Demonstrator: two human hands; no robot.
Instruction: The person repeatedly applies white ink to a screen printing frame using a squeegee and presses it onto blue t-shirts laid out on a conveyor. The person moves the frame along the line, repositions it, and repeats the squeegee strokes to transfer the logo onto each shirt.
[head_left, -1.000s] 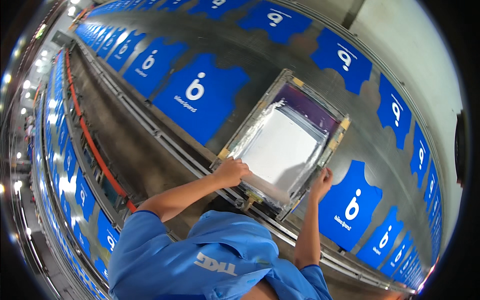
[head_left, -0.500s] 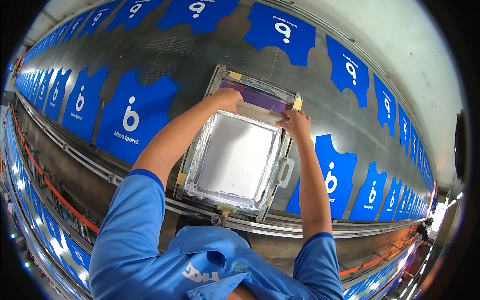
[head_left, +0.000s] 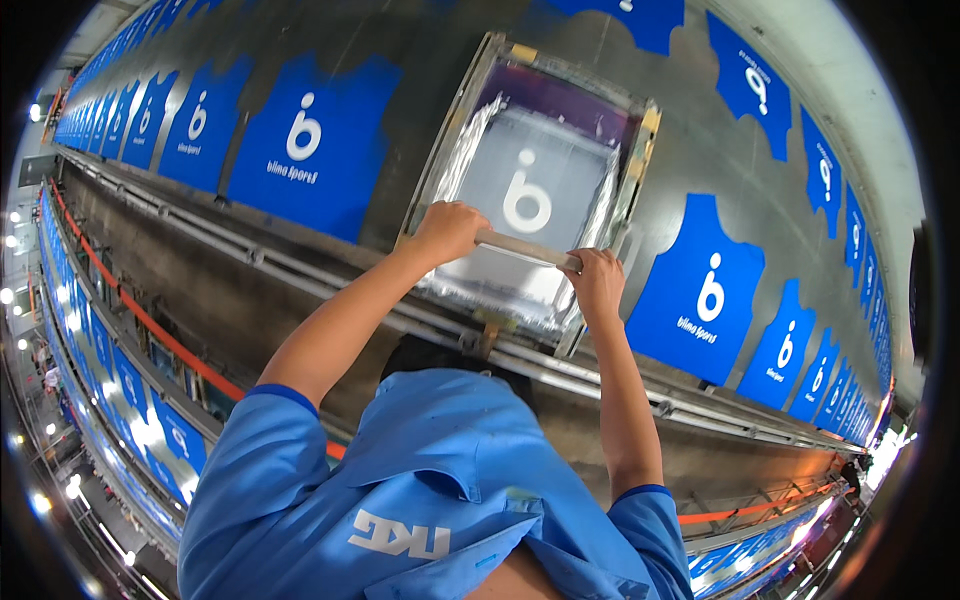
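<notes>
We've got both fists wrapped round a pale wooden squeegee bar [head_left: 527, 250], left hand [head_left: 450, 230] and right hand [head_left: 597, 283] at its ends. Bar lies across the near half of a rectangular metal-framed mesh screen [head_left: 535, 190], white logo showing through. Screen sits on a long grey metal table [head_left: 420, 60]; flat blue fabric shirt pieces [head_left: 700, 290] flank the screen both sides.

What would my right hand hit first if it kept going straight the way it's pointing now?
The right hand grips the squeegee and points up the screen. Going straight on, it would likely slide over the mesh and meet the frame's far edge first, though depth is hard to judge.
</notes>
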